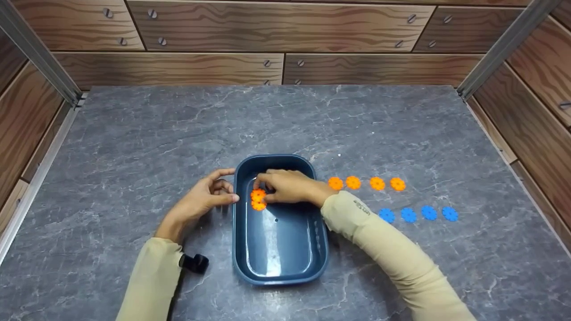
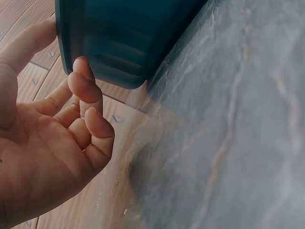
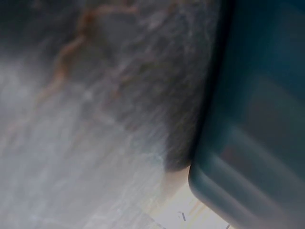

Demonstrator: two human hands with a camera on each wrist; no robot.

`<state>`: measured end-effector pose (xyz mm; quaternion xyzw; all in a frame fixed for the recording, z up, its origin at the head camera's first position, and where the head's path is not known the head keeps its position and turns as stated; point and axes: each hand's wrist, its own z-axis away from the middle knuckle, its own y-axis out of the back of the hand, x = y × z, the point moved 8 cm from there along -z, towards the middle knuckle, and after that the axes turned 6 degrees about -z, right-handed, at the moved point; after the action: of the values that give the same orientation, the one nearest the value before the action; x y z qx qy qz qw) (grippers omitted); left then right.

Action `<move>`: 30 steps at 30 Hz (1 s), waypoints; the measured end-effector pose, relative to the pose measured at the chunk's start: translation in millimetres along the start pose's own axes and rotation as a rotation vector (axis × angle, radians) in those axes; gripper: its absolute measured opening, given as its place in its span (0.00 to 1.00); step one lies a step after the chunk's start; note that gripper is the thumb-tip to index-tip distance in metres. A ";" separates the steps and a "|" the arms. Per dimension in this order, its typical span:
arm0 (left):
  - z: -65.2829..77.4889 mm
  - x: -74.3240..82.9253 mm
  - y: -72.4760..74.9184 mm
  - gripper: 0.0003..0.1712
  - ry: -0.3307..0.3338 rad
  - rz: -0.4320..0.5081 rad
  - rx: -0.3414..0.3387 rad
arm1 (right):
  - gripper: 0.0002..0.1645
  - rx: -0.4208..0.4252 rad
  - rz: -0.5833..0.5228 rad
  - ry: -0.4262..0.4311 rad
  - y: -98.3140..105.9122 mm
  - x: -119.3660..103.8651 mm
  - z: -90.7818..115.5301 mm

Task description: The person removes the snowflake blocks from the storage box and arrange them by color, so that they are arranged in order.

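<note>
A dark blue plastic tub (image 1: 285,249) stands on the table in the head view. My left hand (image 1: 209,196) is at its left side, with thumb and index fingertips at the rim and the other fingers loosely bent. The left wrist view shows that hand (image 2: 52,138) beside the tub's outer wall (image 2: 114,43). My right hand (image 1: 287,185) reaches inside over the right rim and pinches an orange notched disc (image 1: 258,194) between thumb and index finger. A second orange disc (image 1: 258,206) lies just below it on the tub floor. The right wrist view shows the outer wall (image 3: 257,119), not the hand.
Several orange discs (image 1: 377,183) lie in a row right of the tub. Nearer me, a row of several blue discs (image 1: 429,212) lies by the right sleeve (image 1: 383,240). Wood-patterned walls (image 1: 285,26) enclose the grey marbled table (image 1: 134,133).
</note>
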<state>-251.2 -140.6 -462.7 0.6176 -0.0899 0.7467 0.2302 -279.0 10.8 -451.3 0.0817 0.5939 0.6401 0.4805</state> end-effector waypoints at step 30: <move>-0.8 -2.4 0.7 0.40 -0.004 0.014 0.010 | 0.20 0.140 -0.109 0.067 49.3 -12.2 35.1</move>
<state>-252.0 -141.5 -465.0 0.6197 -0.0911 0.7473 0.2219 -274.5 34.2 -394.3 0.0612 0.6565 0.5724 0.4874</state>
